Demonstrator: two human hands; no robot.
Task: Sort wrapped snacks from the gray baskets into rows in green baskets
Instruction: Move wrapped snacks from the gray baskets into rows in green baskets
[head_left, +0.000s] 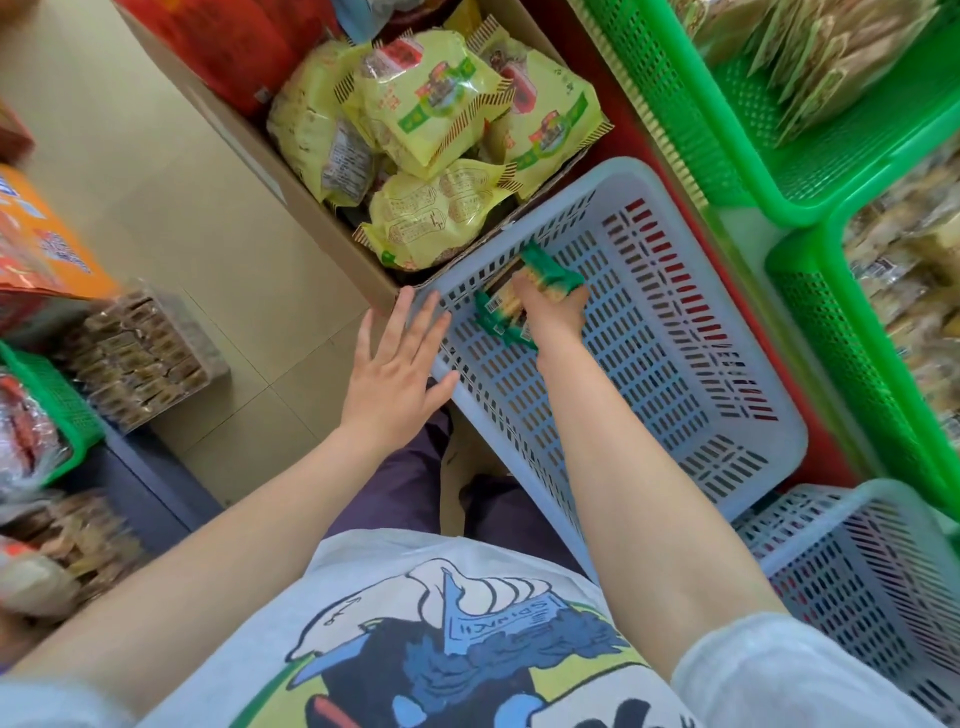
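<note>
Right fingers (524, 291) seemingly clutch green-wrapped snacks (530, 293); left hand (395, 374) spread, unladen.

The floor (156, 171) under me is pale beige tile, and directly on it stands an open cardboard box (270, 150) filled with yellow snack packs (436, 104). To my left a clear pack of brown wrapped bars (140, 358) lies on the tile, near a green basket (57, 400) of wrapped goods at the frame edge. To my right a red shelf (727, 291) carries a gray basket (649, 332) tilted against the box corner, a second gray basket (857, 566) nearer to me, and green baskets (810, 171) of wrapped snacks beyond them.
</note>
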